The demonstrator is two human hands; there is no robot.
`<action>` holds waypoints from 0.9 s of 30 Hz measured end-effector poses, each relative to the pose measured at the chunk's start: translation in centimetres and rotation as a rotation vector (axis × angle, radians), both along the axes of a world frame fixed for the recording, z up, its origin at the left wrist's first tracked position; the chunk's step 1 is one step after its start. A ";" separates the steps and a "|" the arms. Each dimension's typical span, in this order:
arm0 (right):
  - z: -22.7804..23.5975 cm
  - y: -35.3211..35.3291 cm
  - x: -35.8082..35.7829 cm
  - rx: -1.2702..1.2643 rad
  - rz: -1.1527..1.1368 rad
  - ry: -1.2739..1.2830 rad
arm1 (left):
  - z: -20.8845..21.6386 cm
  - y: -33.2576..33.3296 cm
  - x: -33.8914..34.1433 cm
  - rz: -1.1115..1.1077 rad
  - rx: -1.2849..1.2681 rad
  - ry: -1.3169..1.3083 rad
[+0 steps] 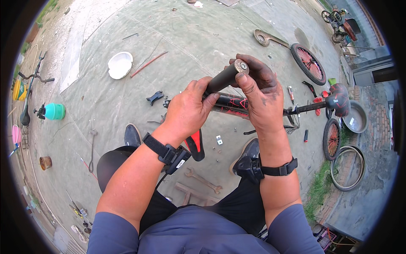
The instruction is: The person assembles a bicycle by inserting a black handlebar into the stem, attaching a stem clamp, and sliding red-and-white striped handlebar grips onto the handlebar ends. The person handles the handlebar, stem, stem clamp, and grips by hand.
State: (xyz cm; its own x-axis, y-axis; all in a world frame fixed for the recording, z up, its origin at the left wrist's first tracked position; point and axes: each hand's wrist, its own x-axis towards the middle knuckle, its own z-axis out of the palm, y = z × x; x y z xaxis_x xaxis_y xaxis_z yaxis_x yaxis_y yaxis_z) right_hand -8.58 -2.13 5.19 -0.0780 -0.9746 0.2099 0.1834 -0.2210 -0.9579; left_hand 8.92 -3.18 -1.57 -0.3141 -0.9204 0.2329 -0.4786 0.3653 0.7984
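Note:
Raised in front of me is a black tube (223, 79) with a round metal end and a bolt-like centre. My left hand (188, 106) is closed around its lower end. At the upper end, the dirt-stained fingers and thumb of my right hand (264, 95) pinch round the metal rim. Just behind and below the hands lies a black bicycle frame (237, 103) with red markings; whether the tube is joined to it is hidden. A black saddle (338, 101) is on the post at the frame's right end.
A red-and-black part (195, 145) and an open-ended wrench (204, 180) lie between my feet. Wheels (308, 63) and a metal basin (356, 117) are at right. A white bowl (120, 65), red rod (149, 64) and teal canister (55, 111) are at left.

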 end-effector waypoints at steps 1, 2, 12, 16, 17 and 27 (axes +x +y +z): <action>0.0 0.0 0.0 -0.004 -0.002 0.003 | 0.0 0.0 0.0 -0.001 0.007 -0.001; 0.0 0.0 0.1 -0.003 -0.004 0.000 | 0.1 0.0 0.0 -0.002 0.013 -0.002; 0.0 0.0 0.1 0.013 0.002 0.005 | 0.1 0.0 0.0 0.001 0.019 -0.012; -0.2 0.1 0.2 0.018 -0.024 0.051 | 0.1 0.0 0.0 -0.005 0.028 -0.008; -0.2 0.1 0.2 0.014 -0.023 0.046 | 0.1 0.0 0.0 -0.005 0.031 -0.008; 0.7 -0.2 -0.1 -0.045 -0.039 0.044 | 0.6 0.1 0.0 0.007 0.087 0.007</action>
State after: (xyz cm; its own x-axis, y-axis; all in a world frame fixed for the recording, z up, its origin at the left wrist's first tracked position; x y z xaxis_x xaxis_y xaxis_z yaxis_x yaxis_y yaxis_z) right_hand -8.72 -2.31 5.86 -0.1056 -0.9605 0.2574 0.1316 -0.2700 -0.9538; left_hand 8.97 -3.13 -1.01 -0.3058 -0.9395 0.1541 -0.4750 0.2909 0.8305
